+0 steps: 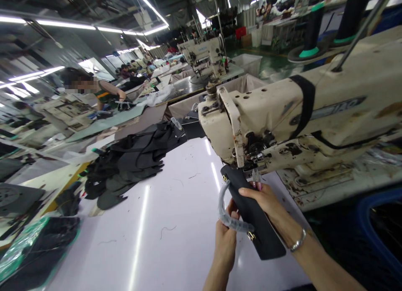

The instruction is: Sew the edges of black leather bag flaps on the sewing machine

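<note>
A long black bag panel with gold ring fittings lies at a slant under the sewing machine's head. Its curved handle is wrapped in clear plastic. My left hand is closed on the panel's left edge, beside the handle, with some fingers hidden beneath. My right hand grips the right edge, thumb on top. A small pointed tool, perhaps thread snips, sticks up by my right fingers. The panel's upper end is close to the needle area, which is partly hidden.
A pile of black cut pieces lies on the white tabletop, with loose threads about. A plastic-wrapped black bundle is at lower left. Thread cones stand on the machine. A co-worker sits at a bench across the left side.
</note>
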A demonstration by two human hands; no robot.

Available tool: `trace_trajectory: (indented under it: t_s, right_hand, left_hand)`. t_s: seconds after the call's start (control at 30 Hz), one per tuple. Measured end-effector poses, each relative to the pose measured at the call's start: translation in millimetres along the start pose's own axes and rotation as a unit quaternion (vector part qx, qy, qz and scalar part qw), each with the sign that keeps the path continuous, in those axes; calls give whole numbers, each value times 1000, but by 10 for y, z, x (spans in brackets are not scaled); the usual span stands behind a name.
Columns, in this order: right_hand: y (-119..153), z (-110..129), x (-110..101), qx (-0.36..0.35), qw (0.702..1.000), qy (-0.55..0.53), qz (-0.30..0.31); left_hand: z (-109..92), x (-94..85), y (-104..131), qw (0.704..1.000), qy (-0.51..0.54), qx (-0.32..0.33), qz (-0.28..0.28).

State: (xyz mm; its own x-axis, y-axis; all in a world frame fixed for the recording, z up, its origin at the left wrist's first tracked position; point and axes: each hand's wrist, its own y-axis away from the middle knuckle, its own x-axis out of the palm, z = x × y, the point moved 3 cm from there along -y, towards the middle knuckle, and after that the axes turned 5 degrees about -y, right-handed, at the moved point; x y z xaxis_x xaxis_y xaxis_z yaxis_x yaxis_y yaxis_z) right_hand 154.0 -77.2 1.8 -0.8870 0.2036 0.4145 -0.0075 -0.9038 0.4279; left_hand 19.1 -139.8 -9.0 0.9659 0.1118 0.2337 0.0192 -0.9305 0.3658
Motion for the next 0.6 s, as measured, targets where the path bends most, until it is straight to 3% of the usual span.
trace_trajectory:
  t_s: [0.1, 0.23, 0.37, 0.6]
  right_hand:
    - [-46, 13, -44, -19, 995, 96, 0]
    - [-73, 99, -108, -101, 965, 239, -30]
    - [-62, 82, -131, -124, 951, 280, -46]
    - [71, 0, -251, -51, 973, 219, -55]
  left_hand:
    - [29, 86, -86, 997, 27, -31, 60]
    - [89, 124, -208, 987, 46, -81, 133]
    - [143, 171, -329, 981, 91, -125, 122]
    - [118, 186, -390, 985, 86, -114, 98]
